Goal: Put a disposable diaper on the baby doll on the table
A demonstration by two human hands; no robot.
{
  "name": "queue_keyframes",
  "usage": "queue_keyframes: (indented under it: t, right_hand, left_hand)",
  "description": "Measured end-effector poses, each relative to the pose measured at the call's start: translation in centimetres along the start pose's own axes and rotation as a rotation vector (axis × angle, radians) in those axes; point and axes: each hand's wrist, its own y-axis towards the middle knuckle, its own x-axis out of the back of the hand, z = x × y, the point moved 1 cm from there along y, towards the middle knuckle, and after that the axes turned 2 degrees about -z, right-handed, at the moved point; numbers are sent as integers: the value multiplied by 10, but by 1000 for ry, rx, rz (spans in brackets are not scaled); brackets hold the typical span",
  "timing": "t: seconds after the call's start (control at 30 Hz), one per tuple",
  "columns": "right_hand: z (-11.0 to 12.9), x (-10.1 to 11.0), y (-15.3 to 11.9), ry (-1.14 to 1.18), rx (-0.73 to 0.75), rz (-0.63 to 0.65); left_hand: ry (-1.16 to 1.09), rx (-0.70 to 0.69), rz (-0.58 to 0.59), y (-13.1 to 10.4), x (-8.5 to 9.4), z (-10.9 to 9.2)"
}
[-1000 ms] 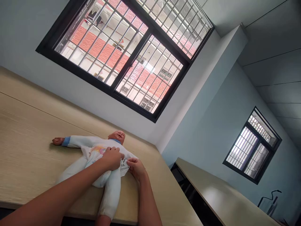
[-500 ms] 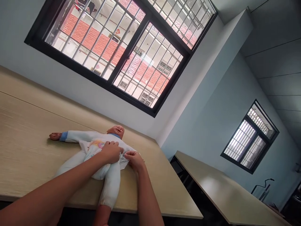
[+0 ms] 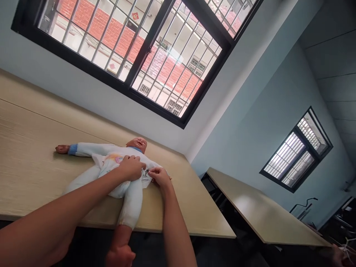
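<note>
A dark-framed, barred window point(image 3: 125, 86) stands above a pale wood table point(image 3: 200, 207), whose broad, flat top bears a doll point(image 3: 137, 144) laid on its back, giving both hands access to its front.

The head lies toward the wall, and 1 arm stretches out flat on the wood. 1 leg point(image 3: 132, 204) extends past the near edge, its foot off the tabletop, an arrangement that likely keeps the waist within easy reach.

Around the doll's middle sits a white diaper point(image 3: 116, 192) with a colorful printed front, worn over the pale suit.

The left hand point(image 3: 131, 168) rests on the diaper's front, its forearm crossing above the other leg. Its fingers are curled nearly closed, apparently to steady the material; whether they pinch any of it cannot be told.

Just beside it, the right hand point(image 3: 160, 178) comes in at the waist's side. Its thumb and forefinger are drawn together on the diaper's loose white edge point(image 3: 146, 181), a fine hold that seems suited to thin, soft material and leaves most of the edge uncovered.
</note>
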Motion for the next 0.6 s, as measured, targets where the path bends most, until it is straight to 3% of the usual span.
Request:
queue_keyframes:
  t: [0.27,0.6]
  right_hand:
    - [-3,5,2,36,105,-44]
    - [-1,15,-10,97,6,117]
  left_hand:
    - [5,8,26,1,1,1]
    - [25,20,62,2,2,-1]
